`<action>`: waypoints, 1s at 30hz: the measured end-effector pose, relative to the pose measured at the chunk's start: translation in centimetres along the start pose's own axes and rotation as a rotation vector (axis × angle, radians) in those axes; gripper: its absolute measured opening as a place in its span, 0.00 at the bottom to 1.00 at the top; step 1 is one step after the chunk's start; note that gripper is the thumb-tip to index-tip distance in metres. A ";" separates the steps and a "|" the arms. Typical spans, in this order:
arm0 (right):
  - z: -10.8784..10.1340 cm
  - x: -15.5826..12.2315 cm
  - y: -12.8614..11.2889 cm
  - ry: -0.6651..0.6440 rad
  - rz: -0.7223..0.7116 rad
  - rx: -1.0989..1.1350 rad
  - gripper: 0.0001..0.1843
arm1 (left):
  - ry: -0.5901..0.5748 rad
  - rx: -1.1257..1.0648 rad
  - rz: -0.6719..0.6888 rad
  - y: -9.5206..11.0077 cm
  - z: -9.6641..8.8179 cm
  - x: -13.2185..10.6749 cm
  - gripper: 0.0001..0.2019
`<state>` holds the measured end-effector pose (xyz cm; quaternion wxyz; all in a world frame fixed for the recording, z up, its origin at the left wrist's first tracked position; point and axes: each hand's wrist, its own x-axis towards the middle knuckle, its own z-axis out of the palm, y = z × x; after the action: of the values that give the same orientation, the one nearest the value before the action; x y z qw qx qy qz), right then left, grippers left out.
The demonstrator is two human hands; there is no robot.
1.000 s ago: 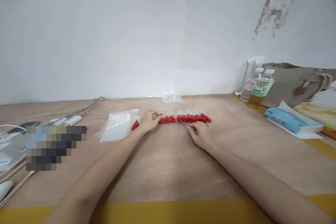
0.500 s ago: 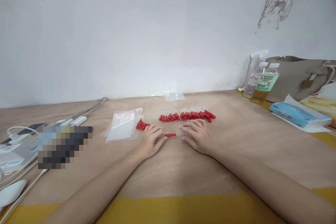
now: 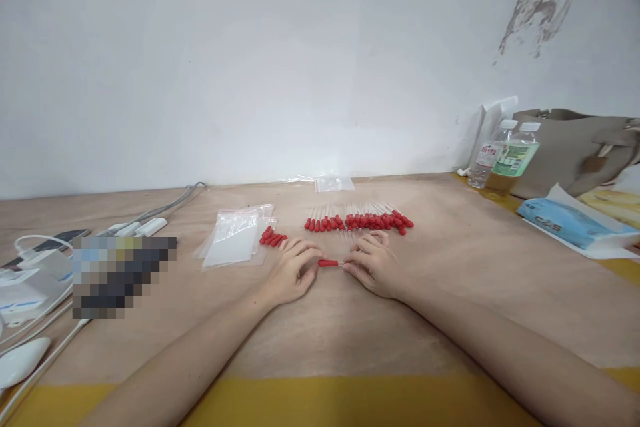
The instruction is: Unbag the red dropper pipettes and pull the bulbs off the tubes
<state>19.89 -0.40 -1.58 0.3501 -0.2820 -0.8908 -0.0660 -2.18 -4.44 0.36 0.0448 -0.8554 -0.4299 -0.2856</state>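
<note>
A glass dropper with a red rubber bulb (image 3: 328, 263) lies level between my two hands, low over the table. My right hand (image 3: 373, 263) pinches its clear tube between thumb and fingers; the rest of the tube is hidden behind them. My left hand (image 3: 295, 270) is beside the bulb's free end, thumb and fingers apart, with the whole bulb showing. Loose red bulbs (image 3: 273, 237) lie just beyond my left hand. Bare glass tubes (image 3: 345, 239) lie behind my right fingers. Farther back is a row of droppers with red bulbs (image 3: 370, 220), tubes pointing at the wall.
Clear zip bags (image 3: 231, 239) overlap at the left, and another bag (image 3: 334, 184) lies by the wall. Chargers and cables (image 3: 40, 267) crowd the far left. Two bottles (image 3: 513, 159), a tissue pack (image 3: 570, 221) and a grey-brown bag (image 3: 575, 153) stand at the right.
My left fingers have come off the red bulb, which now shows whole. My right hand has shifted slightly left along the tube, closer to the bulb. The view has shifted slightly.
</note>
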 end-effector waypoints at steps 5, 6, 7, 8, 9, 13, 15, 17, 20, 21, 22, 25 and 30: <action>0.3 0.2 -0.5 0.004 -0.011 -0.015 0.12 | -0.025 -0.020 0.023 1.0 0.6 0.6 0.16; 0.3 0.2 -0.5 0.004 -0.014 -0.010 0.12 | -0.028 -0.019 0.025 1.1 0.8 0.7 0.13; 0.4 0.2 -0.6 0.007 -0.016 -0.004 0.12 | -0.028 -0.015 0.025 1.1 1.0 0.8 0.10; 0.4 0.2 -0.7 0.011 -0.018 0.001 0.11 | -0.024 -0.009 0.023 1.1 1.2 0.9 0.09; 0.4 0.2 -0.7 0.013 -0.020 0.002 0.11 | -0.018 -0.004 0.023 1.1 1.3 1.0 0.10; 0.6 0.2 -0.6 0.011 -0.041 -0.014 0.11 | -0.001 0.011 0.048 1.1 1.5 1.1 0.10; 0.7 0.2 -0.5 0.020 -0.060 -0.020 0.11 | -0.006 0.032 0.058 1.2 1.4 1.1 0.10; 0.8 0.2 -0.4 0.031 -0.082 -0.011 0.11 | -0.025 0.066 0.061 1.3 1.2 1.1 0.11; 0.8 0.2 -0.5 0.042 -0.119 0.021 0.12 | -0.076 0.116 0.078 1.5 1.0 1.0 0.12; 0.8 0.2 -0.6 0.043 -0.135 0.029 0.13 | -0.092 0.126 0.085 1.6 0.9 1.0 0.12; 0.7 0.2 -0.7 0.041 -0.149 0.032 0.13 | -0.105 0.131 0.091 1.7 0.8 1.0 0.12; 0.3 -0.1 -0.7 0.026 -0.187 0.017 0.13 | -0.130 0.115 0.103 1.9 0.5 0.9 0.12; -1.1 -1.1 1.3 0.064 -0.119 -0.028 0.12 | -0.124 0.122 0.035 0.3 -0.6 -0.2 0.14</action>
<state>21.90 -0.14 -1.54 0.3699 -0.2312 -0.8933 -0.1083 -2.26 -4.93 0.81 0.0753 -0.8744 -0.4335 -0.2046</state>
